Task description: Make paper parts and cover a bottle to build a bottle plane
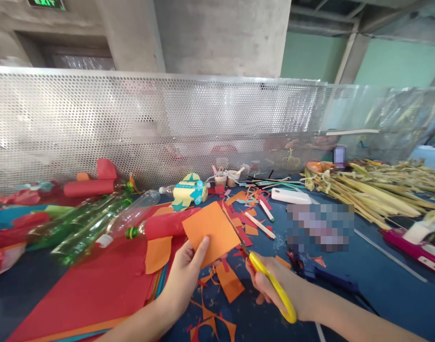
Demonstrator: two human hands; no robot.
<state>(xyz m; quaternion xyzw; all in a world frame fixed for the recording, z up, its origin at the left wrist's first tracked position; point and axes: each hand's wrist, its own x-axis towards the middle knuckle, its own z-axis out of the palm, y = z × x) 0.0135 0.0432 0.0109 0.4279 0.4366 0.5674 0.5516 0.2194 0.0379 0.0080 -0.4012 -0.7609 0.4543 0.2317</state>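
My left hand (188, 266) is closed on a square of orange paper (212, 230), thumb on its front face. In my right hand (277, 282) is a pair of scissors (272, 280) with yellow handles, fingers wrapped round them. Its blades meet the right edge of the orange paper; how far they reach into it I cannot tell. Just behind my left hand lies a bottle wrapped in red paper (167, 224), with a green cap and an orange paper piece (158, 254) by it. Orange scraps (229, 282) are strewn below the hands.
Stacked red sheets (96, 289) and green plastic bottles (92, 237) lie on the left. A yellow-wrapped bottle (188, 191) is behind. On the right are a blue glue gun (324, 275), a white knife handle (291, 195), dried husks (377, 190) and a magenta tool (413, 249). A perforated metal screen (203, 109) stands behind.
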